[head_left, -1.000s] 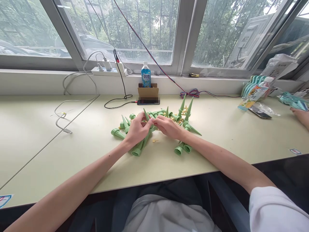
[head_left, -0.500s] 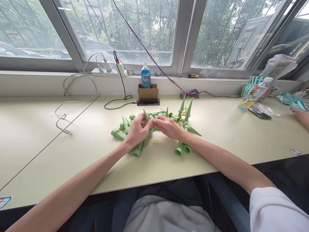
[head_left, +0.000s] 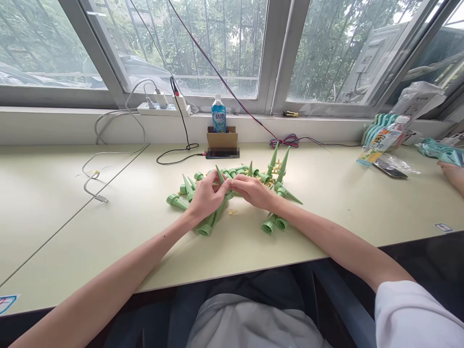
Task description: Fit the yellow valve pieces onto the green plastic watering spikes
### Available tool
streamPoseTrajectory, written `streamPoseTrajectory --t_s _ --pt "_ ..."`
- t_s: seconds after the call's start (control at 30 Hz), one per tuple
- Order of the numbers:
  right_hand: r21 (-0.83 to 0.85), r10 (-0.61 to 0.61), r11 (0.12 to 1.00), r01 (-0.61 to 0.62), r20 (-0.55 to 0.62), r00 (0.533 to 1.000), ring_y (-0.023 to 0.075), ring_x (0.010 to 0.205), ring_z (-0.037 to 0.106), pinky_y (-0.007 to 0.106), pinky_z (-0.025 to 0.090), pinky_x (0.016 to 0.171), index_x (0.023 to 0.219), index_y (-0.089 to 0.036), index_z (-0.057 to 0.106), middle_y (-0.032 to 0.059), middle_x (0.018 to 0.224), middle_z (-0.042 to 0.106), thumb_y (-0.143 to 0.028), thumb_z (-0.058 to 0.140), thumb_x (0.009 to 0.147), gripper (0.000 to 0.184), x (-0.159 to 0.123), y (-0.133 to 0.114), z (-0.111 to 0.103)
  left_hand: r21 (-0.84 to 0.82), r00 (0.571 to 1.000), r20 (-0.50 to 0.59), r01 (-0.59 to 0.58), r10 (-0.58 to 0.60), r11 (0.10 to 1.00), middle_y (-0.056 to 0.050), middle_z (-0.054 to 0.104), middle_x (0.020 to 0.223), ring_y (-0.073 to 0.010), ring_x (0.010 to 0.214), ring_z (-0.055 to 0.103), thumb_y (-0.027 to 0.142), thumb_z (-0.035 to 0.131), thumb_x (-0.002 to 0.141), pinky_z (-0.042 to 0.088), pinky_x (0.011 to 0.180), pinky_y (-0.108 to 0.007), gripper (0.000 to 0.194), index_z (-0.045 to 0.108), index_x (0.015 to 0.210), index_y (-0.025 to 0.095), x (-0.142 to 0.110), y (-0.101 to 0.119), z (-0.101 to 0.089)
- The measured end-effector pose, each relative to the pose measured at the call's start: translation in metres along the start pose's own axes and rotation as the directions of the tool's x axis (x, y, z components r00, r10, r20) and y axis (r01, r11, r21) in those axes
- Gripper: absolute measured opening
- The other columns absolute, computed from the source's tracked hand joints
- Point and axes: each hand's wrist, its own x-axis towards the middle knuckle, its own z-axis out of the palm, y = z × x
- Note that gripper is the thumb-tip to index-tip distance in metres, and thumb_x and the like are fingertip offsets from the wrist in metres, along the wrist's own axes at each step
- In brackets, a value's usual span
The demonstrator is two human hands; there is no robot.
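Observation:
My left hand (head_left: 207, 197) is closed around a green plastic watering spike (head_left: 219, 174), whose pointed end sticks up past the fingers. The fingertips of my right hand (head_left: 253, 191) are pinched together against the left thumb; what they hold is hidden. More green spikes lie around both hands, among them one with an open threaded end (head_left: 204, 229) below the left wrist and a pair of threaded ends (head_left: 268, 227) under the right forearm. Two spikes (head_left: 284, 166) point upward at the right of the pile. A small yellow plastic piece (head_left: 232, 212) lies on the table between my wrists.
Yellow parts (head_left: 278, 166) sit behind the right hand. A phone (head_left: 222, 154) on a black cable leans by a cardboard box (head_left: 222, 139) with a blue bottle (head_left: 219, 116). At right are another bottle (head_left: 380, 145), a dark phone (head_left: 390, 170) and another person's hand (head_left: 453, 175). A white cable (head_left: 89, 181) lies left.
Both my hands stay in nearly the same place, with only a very slight shift of the fingers. The other person's hand at far right has moved slightly.

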Motion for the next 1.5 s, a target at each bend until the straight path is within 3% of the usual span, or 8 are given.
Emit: streamPoseTrajectory --t_s 0.7,1.5 --pt "0.016 -0.017 1.000 0.017 -0.025 1.000 0.0143 0.078 0.054 0.027 0.048 0.071 0.102 -0.018 0.060 0.0072 0.093 0.059 -0.023 0.036 0.103 0.025 0.0010 -0.0012 -0.0017 -0.022 1.000 -0.004 0.024 -0.024 0.999 0.001 0.062 0.076 -0.0081 0.046 0.045 0.050 0.054 0.089 0.038 0.048 -0.025 0.029 0.051 0.086 0.021 -0.0001 0.0014 -0.0009" --pt "0.053 -0.047 0.997 0.049 -0.045 0.998 0.0142 0.081 0.055 0.028 0.050 0.073 0.107 -0.017 0.059 0.0075 0.096 0.057 -0.020 0.038 0.102 0.022 -0.0004 -0.0007 0.0002 -0.010 1.000 0.007 0.009 -0.009 1.000 0.000 0.066 0.080 -0.0097 0.056 0.056 0.045 0.056 0.089 0.042 0.052 -0.023 0.026 0.053 0.087 0.019 0.0014 0.0008 -0.0009"
